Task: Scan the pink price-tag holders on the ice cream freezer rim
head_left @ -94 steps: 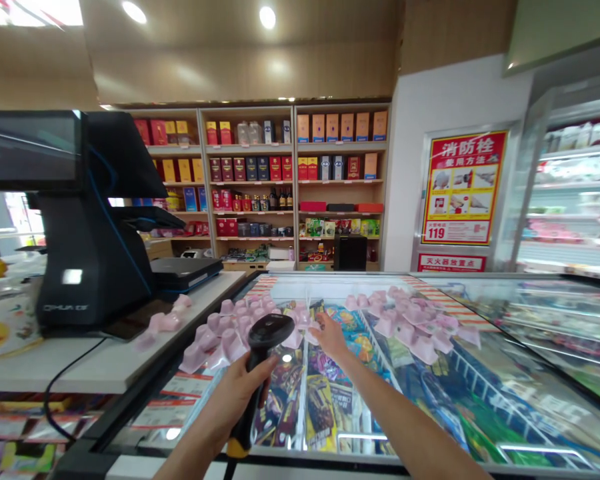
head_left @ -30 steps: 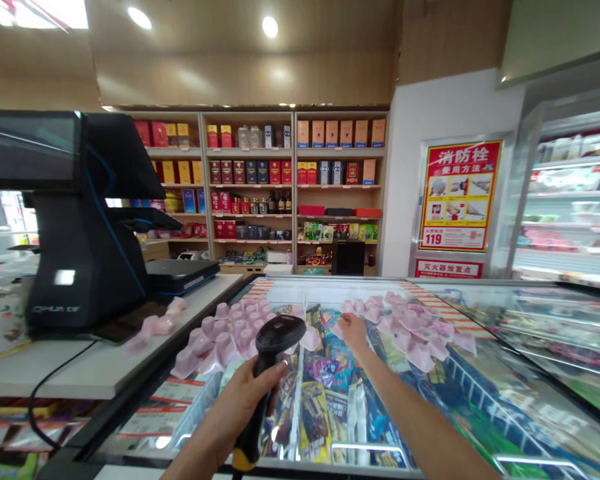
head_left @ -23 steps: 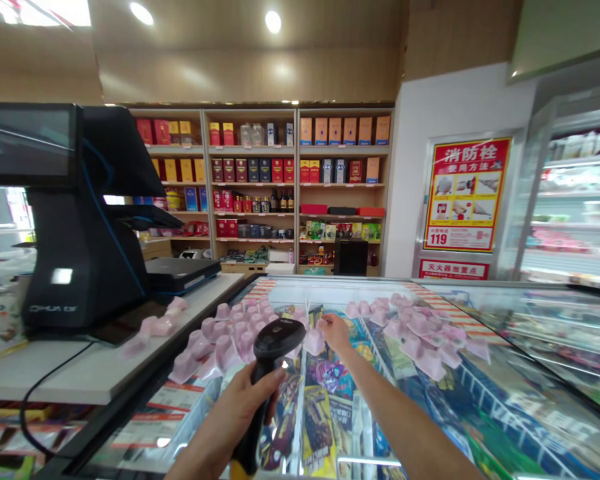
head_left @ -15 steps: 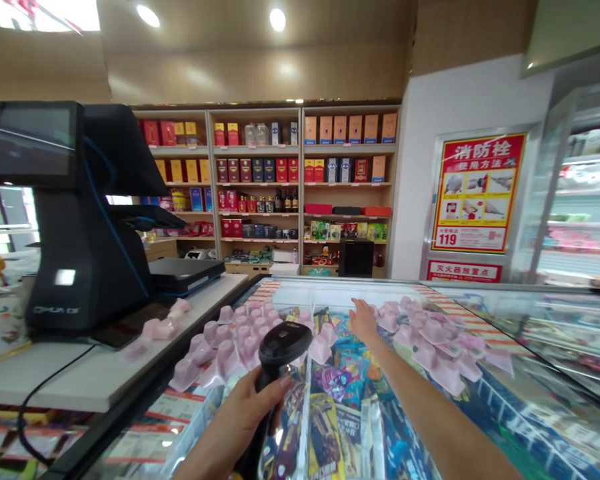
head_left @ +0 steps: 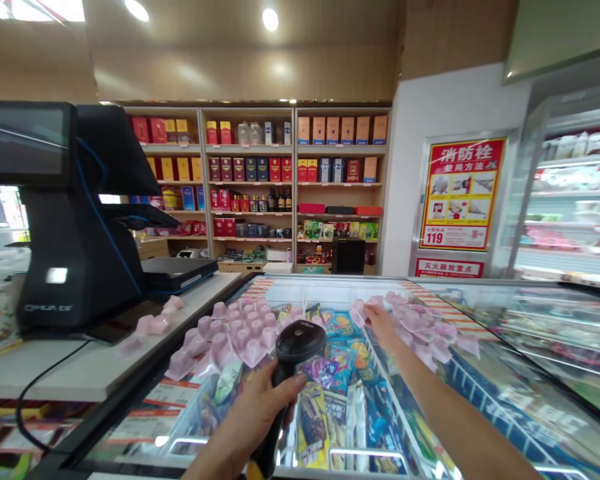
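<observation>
One nudge from the right hand (head_left: 380,325), grip unclear, could scatter pink plastic cups (head_left: 359,312) atop the glass-lidded freezer (head_left: 330,285), the left hand (head_left: 267,400) clutching a black pistol-shaped scanner (head_left: 300,339).

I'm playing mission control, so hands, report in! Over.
Left hand grips scanner. Right hand at right-hand pink cups. Scanner partly blocks packets from view.

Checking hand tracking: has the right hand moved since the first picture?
Yes, rightward: seen against the black box in the background, the right hand was lower left and is now lower right, by the right-hand pink pieces.
</observation>
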The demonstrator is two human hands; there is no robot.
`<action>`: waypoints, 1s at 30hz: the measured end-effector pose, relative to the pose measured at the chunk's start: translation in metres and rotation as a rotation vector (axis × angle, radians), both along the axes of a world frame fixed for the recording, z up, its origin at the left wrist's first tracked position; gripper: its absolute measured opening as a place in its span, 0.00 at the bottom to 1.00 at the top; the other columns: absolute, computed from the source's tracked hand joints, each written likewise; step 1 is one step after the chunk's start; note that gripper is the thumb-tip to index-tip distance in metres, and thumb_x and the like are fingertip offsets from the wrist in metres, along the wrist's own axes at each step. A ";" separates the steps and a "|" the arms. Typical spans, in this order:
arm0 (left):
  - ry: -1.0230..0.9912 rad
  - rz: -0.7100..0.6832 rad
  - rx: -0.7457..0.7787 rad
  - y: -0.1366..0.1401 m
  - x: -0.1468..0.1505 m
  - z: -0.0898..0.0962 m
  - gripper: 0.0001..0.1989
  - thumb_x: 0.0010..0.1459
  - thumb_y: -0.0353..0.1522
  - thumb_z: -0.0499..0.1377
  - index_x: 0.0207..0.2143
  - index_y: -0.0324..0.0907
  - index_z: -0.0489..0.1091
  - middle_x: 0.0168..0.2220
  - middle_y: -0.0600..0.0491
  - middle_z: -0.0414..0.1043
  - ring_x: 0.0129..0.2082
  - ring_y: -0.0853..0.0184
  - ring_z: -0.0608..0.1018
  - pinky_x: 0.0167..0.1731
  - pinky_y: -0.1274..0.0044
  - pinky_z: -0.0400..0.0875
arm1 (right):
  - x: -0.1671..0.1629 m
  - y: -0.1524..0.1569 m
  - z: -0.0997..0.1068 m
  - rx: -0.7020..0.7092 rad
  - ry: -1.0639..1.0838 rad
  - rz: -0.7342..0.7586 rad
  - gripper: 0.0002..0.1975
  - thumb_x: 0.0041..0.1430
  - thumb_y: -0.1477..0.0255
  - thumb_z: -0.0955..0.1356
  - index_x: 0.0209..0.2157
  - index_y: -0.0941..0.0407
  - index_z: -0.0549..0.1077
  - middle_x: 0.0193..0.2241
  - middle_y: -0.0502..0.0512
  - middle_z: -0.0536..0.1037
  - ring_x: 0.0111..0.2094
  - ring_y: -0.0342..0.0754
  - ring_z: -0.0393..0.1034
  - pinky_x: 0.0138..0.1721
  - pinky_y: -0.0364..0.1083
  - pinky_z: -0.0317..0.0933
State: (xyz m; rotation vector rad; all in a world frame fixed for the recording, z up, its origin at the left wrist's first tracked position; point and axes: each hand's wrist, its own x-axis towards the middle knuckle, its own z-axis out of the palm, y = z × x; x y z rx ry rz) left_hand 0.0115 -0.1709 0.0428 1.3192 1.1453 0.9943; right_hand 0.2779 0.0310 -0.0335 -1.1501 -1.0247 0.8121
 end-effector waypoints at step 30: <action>0.002 0.014 0.133 -0.018 0.002 0.020 0.16 0.44 0.44 0.56 0.22 0.39 0.60 0.13 0.60 0.59 0.15 0.75 0.62 0.19 0.81 0.54 | -0.007 -0.027 0.004 -0.008 -0.045 -0.138 0.06 0.36 0.73 0.66 0.23 0.55 0.69 0.21 0.50 0.73 0.28 0.48 0.68 0.30 0.45 0.59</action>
